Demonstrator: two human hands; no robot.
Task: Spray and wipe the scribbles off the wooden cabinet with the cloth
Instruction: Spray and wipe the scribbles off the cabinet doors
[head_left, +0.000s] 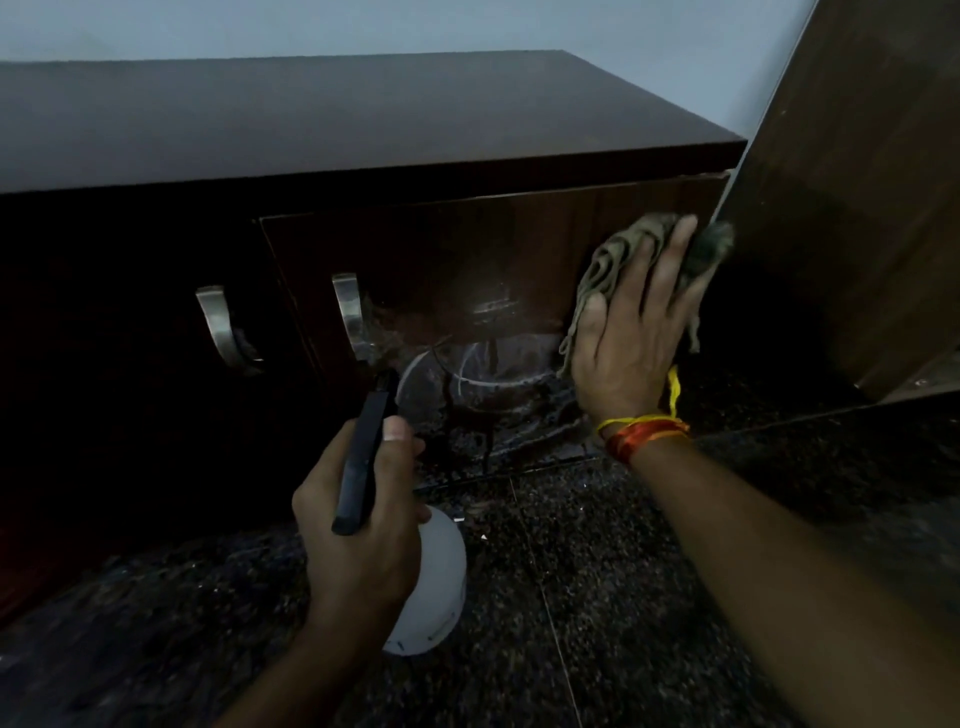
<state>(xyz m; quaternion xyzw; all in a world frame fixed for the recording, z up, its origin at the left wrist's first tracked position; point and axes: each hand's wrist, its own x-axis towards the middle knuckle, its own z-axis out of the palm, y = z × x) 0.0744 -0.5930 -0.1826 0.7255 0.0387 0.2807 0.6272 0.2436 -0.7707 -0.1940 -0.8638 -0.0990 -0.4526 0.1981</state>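
The low dark wooden cabinet (363, 119) fills the upper half of the head view. Its right door (467, 249) carries white scribbles (467, 369) low down, wet with drips running to the bottom edge. My left hand (363, 519) grips a white spray bottle (436, 571) with a black nozzle head (363, 457) aimed at the scribbles. My right hand (639, 332) lies flat, pressing a crumpled olive cloth (613, 260) against the door's right side, above and right of the scribbles. Red and yellow threads circle that wrist.
Two curved metal handles (218, 327) (350, 312) stick out from the doors. A tall brown wooden panel (857, 182) stands close on the right, next to the cloth. The floor (571, 597) is dark speckled stone tile.
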